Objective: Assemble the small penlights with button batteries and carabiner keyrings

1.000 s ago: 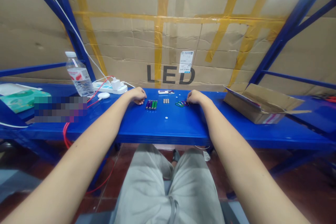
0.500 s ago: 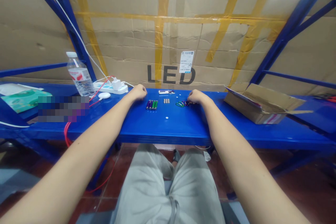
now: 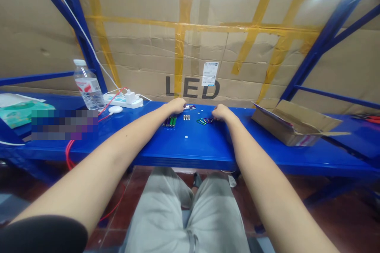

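My left hand (image 3: 178, 105) is at the back of the blue table, fingers curled down beside slim silver pieces (image 3: 190, 107) and partly in front of them. What its fingertips hold, if anything, is hidden. Just in front of it lies a row of short purple and green metal tubes (image 3: 170, 121). Small round silvery pieces (image 3: 186, 117) form a tight block between my hands. My right hand (image 3: 220, 112), with bent and closed fingers, rests at the right end of several coloured carabiners (image 3: 204, 121); its fingertips are too small and covered to make out.
An open cardboard box (image 3: 297, 126) stands on the right of the blue table (image 3: 190, 152). A water bottle (image 3: 87, 87), a white power strip (image 3: 126, 99) and red cables are to the left. A large cardboard sheet marked LED (image 3: 148, 59) stands behind.
My left hand has moved right, from left of the tubes to the silver pieces. My right hand stays by the carabiners, and more of them shows. The view has tilted up slightly.
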Demonstrator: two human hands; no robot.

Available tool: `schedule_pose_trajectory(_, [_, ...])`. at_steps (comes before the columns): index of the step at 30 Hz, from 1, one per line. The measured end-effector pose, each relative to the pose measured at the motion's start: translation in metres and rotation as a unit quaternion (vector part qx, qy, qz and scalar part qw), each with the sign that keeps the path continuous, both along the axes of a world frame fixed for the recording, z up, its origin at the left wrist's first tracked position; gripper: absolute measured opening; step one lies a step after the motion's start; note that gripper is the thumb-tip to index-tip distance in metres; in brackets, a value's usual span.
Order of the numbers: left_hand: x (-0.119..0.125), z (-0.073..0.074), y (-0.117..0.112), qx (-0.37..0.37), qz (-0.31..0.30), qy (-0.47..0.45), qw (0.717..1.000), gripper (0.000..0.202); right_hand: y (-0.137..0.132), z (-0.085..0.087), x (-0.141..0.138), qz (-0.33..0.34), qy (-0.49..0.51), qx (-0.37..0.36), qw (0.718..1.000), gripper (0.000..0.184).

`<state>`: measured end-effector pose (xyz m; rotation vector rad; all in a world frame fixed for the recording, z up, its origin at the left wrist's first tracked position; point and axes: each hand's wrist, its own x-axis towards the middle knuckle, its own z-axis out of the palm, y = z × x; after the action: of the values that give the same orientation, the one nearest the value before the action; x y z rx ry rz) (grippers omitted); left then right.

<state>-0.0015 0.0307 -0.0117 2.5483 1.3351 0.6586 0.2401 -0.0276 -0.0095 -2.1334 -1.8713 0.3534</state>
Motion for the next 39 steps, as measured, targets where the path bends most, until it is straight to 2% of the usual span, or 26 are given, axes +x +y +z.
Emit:
schedule_pose_trajectory(4, [-0.006, 0.001, 0.001, 0.012, 0.010, 0.061, 0.998, 0.010, 0.001, 0.000, -0.001, -0.007, 0.007, 0.015, 1.000, 0.014])
schedule_pose_trajectory(8, [-0.008, 0.003, 0.001, -0.005, 0.017, 0.079, 0.997, 0.009, 0.000, 0.000, -0.005, 0.007, 0.035, 0.082, 0.996, 0.017])
schedule_pose_trajectory(11, [-0.008, 0.004, -0.003, 0.016, 0.013, 0.047, 0.999, 0.012, -0.002, 0.002, -0.014, 0.059, 0.092, 0.152, 0.982, 0.020])
schedule_pose_trajectory(15, [-0.009, 0.013, -0.023, 0.103, -0.066, -0.027, 0.992, 0.018, -0.009, 0.006, -0.029, 0.172, 0.228, 0.196, 0.938, 0.029])
schedule_pose_trajectory(18, [-0.008, 0.021, -0.049, 0.133, -0.093, -0.086, 0.983, 0.021, -0.018, 0.009, -0.040, 0.254, 0.352, 0.166, 0.885, 0.032])
schedule_pose_trajectory(20, [-0.006, 0.024, -0.065, 0.108, -0.111, -0.133, 0.979, 0.021, -0.025, 0.011, -0.045, 0.285, 0.424, 0.110, 0.853, 0.029])
schedule_pose_trajectory(23, [-0.003, 0.023, -0.079, 0.107, -0.121, -0.153, 0.975, 0.018, -0.032, 0.012, -0.047, 0.305, 0.496, 0.010, 0.813, 0.022])
schedule_pose_trajectory(25, [-0.002, 0.021, -0.081, 0.124, -0.122, -0.140, 0.975, 0.016, -0.033, 0.012, -0.045, 0.296, 0.516, -0.015, 0.804, 0.021])
schedule_pose_trajectory(27, [-0.002, 0.019, -0.080, 0.137, -0.123, -0.119, 0.976, 0.014, -0.032, 0.012, -0.043, 0.284, 0.510, -0.008, 0.812, 0.023])
schedule_pose_trajectory(32, [-0.003, 0.012, -0.077, 0.144, -0.103, -0.097, 0.979, 0.013, -0.030, 0.012, -0.044, 0.255, 0.446, 0.052, 0.856, 0.024])
schedule_pose_trajectory(39, [0.000, 0.005, -0.077, 0.139, -0.087, -0.088, 0.983, 0.015, -0.037, 0.016, -0.054, 0.247, 0.317, 0.125, 0.907, 0.019])
